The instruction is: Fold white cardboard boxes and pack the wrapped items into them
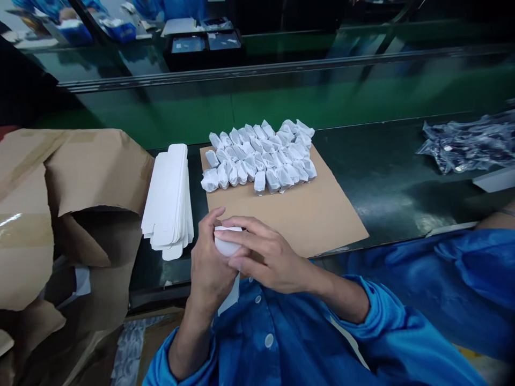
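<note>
Over the near edge of the dark-green counter (354, 166), left hand (207, 268), fingers curled, grips a white cardboard box (227, 245); right hand (267, 252), fingers slightly spread, pinches its top. White paper-wrapped bundles (257, 161) line the brown cardboard sheet's (281, 225) far edge; flat white cartons (169, 198) left.

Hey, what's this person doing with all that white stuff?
A person in a blue shirt is holding a white box. The left hand is wrapped around it, and the right hand has its fingers at the top end. Behind the hands, rows of little white bundles sit on a cardboard sheet. A stack of flat white boxes lies left of the sheet.
</note>
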### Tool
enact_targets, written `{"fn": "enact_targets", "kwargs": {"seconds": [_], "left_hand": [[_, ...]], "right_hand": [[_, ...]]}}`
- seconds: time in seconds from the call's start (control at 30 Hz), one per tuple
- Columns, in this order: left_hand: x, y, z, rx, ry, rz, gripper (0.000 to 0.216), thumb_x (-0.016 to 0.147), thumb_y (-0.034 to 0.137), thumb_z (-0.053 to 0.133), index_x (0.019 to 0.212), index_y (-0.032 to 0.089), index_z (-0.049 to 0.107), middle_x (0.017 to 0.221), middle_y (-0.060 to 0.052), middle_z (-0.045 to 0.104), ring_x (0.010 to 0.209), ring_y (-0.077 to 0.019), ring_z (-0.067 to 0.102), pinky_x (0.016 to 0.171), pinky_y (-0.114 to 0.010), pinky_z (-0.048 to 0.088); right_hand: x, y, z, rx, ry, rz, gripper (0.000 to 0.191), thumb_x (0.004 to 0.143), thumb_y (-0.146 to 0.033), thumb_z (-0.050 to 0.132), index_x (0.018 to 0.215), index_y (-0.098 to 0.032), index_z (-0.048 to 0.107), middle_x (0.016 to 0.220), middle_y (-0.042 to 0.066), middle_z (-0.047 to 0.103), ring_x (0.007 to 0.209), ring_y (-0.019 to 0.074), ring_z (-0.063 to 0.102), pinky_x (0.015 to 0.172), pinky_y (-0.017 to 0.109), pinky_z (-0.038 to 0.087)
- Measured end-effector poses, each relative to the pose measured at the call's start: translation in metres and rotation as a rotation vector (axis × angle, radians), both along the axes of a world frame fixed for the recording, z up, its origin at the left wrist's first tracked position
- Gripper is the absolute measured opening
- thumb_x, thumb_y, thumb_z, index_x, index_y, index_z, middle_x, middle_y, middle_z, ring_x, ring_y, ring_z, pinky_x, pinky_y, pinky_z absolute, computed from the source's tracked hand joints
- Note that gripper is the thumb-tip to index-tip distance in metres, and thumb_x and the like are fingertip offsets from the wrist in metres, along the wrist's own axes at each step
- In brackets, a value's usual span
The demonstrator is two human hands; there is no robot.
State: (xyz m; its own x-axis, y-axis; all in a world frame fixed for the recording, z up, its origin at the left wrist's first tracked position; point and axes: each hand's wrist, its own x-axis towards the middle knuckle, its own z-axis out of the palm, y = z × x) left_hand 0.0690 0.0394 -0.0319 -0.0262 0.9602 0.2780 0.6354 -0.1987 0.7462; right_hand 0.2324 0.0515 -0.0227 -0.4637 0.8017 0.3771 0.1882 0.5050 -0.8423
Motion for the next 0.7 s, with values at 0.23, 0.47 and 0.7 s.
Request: {"fn": "enact_targets", "kwargs": {"seconds": [0.23, 0.47, 0.7], "left_hand": [[0.005, 0.005, 0.001, 0.203, -0.283, 0.241, 0.039, 0.077, 0.049, 0.074, 0.101, 0.021, 0.062, 0.097, -0.001, 0.060, 0.088, -0.0151, 0.059, 0.077, -0.025, 0.048], [-0.003, 0.000, 0.001, 0.349, -0.106, 0.274, 0.059, 0.090, 0.063, 0.046, 0.132, 0.022, 0.042, 0.113, -0.008, 0.055, 0.098, -0.0219, 0.059, 0.083, -0.036, 0.050], [-0.033, -0.019, -0.002, 0.222, 0.879, -0.456, 0.059, 0.086, 0.028, 0.065, 0.141, 0.022, 0.046, 0.105, -0.009, 0.069, 0.094, -0.0267, 0.065, 0.083, -0.039, 0.048]], "right_hand": [[0.003, -0.039, -0.037, -0.043, -0.180, -0.146, 0.092, 0.085, -0.045, 0.071, 0.156, -0.024, 0.017, 0.144, 0.017, 0.050, 0.126, 0.0310, 0.056, 0.097, 0.047, 0.054], [0.008, -0.039, -0.046, 0.204, -0.517, -0.197, 0.079, 0.087, -0.017, 0.056, 0.155, -0.013, 0.016, 0.138, 0.021, 0.055, 0.119, 0.0328, 0.059, 0.095, 0.048, 0.054], [0.050, 0.014, 0.017, 0.153, -0.594, 0.299, 0.063, 0.083, -0.028, 0.071, 0.140, -0.018, 0.045, 0.121, 0.011, 0.067, 0.106, 0.0249, 0.065, 0.086, 0.035, 0.053]]}}
